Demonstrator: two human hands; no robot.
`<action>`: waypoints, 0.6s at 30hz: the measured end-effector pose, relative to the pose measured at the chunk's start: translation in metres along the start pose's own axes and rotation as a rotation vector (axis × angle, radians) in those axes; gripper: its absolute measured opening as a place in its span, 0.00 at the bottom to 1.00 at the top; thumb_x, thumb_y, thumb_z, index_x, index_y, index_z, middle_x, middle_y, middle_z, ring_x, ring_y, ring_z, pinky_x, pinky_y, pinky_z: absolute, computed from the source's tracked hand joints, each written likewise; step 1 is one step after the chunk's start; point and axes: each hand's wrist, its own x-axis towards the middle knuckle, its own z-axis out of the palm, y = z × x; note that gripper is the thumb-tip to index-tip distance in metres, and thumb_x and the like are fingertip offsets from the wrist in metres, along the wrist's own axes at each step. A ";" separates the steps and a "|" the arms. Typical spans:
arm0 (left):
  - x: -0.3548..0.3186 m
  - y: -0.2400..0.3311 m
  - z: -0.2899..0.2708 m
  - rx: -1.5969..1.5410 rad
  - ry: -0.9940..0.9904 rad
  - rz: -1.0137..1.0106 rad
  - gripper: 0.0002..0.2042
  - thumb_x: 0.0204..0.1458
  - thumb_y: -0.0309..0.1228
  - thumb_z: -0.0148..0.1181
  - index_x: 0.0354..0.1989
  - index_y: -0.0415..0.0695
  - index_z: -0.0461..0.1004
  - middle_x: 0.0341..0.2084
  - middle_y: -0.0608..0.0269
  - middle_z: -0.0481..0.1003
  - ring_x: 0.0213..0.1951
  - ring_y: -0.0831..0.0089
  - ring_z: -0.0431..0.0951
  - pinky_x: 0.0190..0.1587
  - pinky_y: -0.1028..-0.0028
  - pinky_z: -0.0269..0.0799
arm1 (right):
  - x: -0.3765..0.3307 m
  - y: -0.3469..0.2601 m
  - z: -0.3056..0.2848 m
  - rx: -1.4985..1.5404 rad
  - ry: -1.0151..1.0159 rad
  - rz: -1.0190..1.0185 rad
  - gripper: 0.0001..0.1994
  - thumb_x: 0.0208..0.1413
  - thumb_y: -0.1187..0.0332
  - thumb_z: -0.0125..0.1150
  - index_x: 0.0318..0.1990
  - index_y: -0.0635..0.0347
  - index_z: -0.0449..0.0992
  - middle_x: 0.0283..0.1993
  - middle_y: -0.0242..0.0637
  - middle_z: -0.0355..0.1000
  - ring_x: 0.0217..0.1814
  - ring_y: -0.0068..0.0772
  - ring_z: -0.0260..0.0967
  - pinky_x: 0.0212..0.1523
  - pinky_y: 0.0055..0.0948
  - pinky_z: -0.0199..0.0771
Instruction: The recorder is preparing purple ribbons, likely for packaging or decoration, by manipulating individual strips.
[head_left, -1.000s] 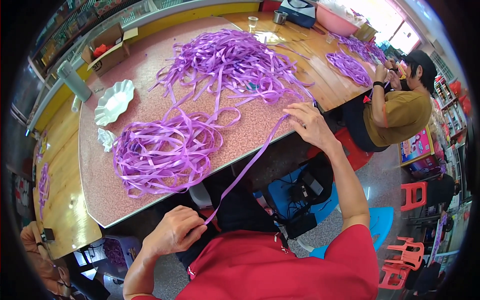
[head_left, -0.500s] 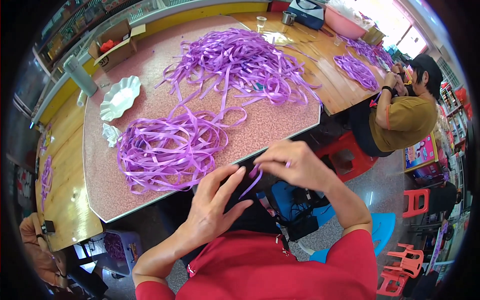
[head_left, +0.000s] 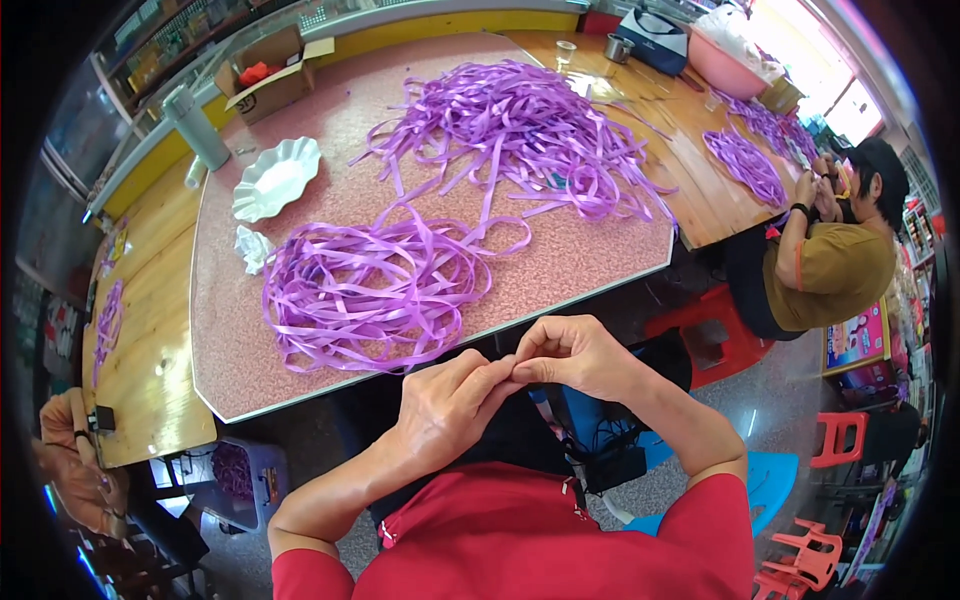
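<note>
Just off the table's near edge, the left hand (head_left: 447, 407) and the right hand (head_left: 572, 357) meet fingertip to fingertip, both pinched shut on something too small to make out (most likely a bit of purple ribbon, though the fingers hide it). Just beyond them a coiled ribbon heap (head_left: 375, 285) lies loose and glossy on the speckled pink table (head_left: 235, 345), flat thin strips looped over one another. Further back a wider tangle of ribbon (head_left: 520, 125) sprawls uncoiled, so judging by these piles much of the handling seems still ahead. To the left sit a crumpled tissue (head_left: 250, 247) and a white scalloped dish (head_left: 277, 178), with an open cardboard box (head_left: 272, 68) at the far edge.
</note>
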 end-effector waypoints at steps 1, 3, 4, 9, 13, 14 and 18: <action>-0.001 -0.003 -0.004 0.019 -0.018 0.046 0.12 0.50 0.24 0.69 0.42 0.41 0.77 0.23 0.62 0.73 0.19 0.68 0.75 0.22 0.70 0.70 | 0.000 -0.002 -0.001 0.037 -0.002 0.055 0.08 0.58 0.75 0.66 0.43 0.67 0.77 0.38 0.36 0.78 0.44 0.23 0.76 0.46 0.23 0.77; -0.003 -0.005 -0.020 -0.083 -0.096 -0.040 0.09 0.50 0.24 0.68 0.39 0.40 0.76 0.22 0.62 0.73 0.19 0.70 0.74 0.22 0.71 0.70 | -0.001 -0.013 -0.005 -0.126 -0.076 0.069 0.08 0.57 0.75 0.67 0.44 0.66 0.79 0.38 0.35 0.78 0.43 0.22 0.76 0.46 0.23 0.76; -0.003 -0.005 -0.031 -0.192 -0.176 -0.119 0.07 0.51 0.23 0.67 0.35 0.40 0.75 0.21 0.62 0.73 0.19 0.72 0.74 0.22 0.72 0.69 | -0.001 -0.020 -0.009 -0.288 -0.138 0.079 0.09 0.57 0.74 0.67 0.44 0.65 0.82 0.37 0.33 0.78 0.43 0.21 0.75 0.45 0.23 0.74; -0.016 -0.026 -0.097 -0.420 -0.533 -0.392 0.05 0.51 0.27 0.62 0.30 0.40 0.73 0.16 0.63 0.71 0.18 0.74 0.72 0.22 0.72 0.64 | -0.006 -0.044 -0.033 -0.648 -0.185 -0.138 0.05 0.55 0.74 0.66 0.39 0.64 0.83 0.34 0.37 0.77 0.38 0.29 0.74 0.39 0.26 0.71; -0.025 -0.037 -0.141 -0.362 -0.779 -0.415 0.06 0.54 0.29 0.59 0.30 0.40 0.73 0.15 0.63 0.71 0.17 0.73 0.70 0.21 0.71 0.64 | -0.009 -0.060 -0.059 -0.999 0.013 -0.288 0.03 0.53 0.75 0.66 0.34 0.66 0.81 0.33 0.41 0.77 0.38 0.37 0.75 0.40 0.30 0.73; -0.028 -0.042 -0.152 -0.391 -0.833 -0.443 0.06 0.54 0.30 0.59 0.30 0.40 0.73 0.15 0.63 0.72 0.18 0.74 0.72 0.21 0.72 0.65 | -0.007 -0.057 -0.066 -1.041 0.066 -0.390 0.04 0.53 0.74 0.65 0.33 0.67 0.80 0.32 0.41 0.77 0.37 0.37 0.75 0.40 0.30 0.72; -0.040 -0.057 -0.198 -0.490 -0.835 -0.687 0.08 0.58 0.30 0.58 0.32 0.37 0.74 0.21 0.61 0.79 0.27 0.75 0.82 0.28 0.76 0.74 | -0.005 -0.053 -0.100 -1.046 0.172 -0.357 0.05 0.55 0.73 0.64 0.33 0.68 0.79 0.31 0.40 0.76 0.34 0.35 0.74 0.37 0.28 0.71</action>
